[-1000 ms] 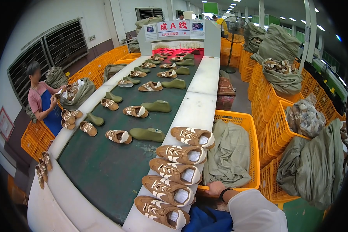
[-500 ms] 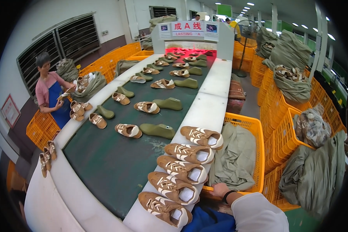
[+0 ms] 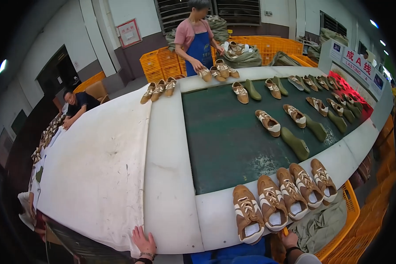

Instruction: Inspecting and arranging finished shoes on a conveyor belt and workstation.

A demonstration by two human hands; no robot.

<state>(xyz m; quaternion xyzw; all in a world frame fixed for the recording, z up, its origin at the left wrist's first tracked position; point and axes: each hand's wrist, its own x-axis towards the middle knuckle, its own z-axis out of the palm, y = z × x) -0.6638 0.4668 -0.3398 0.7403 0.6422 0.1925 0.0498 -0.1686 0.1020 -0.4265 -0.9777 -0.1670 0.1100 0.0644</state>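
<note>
My left hand lies with its fingers spread on the edge of a white cloth, where it meets the white ledge. Low on the right, my right hand is closed on the near rim of an orange plastic crate. A crumpled grey-green cloth fills that crate. Several brown sneakers with white stripes and laces, among them the leftmost sneaker, stand in a row on the ledge just above my right hand, toes pointing away from me.
Brown shoes and green shoe lasts lie in rows on the dark green conveyor belt. Across it, a person in a blue apron touches a shoe on the far ledge. Another person leans at the cloth's far left. Orange crates stand behind.
My view has swung to the left, bringing my left hand and the white cloth into sight. My right hand stays at the crate rim. The aproned person has lowered a shoe to the ledge.
</note>
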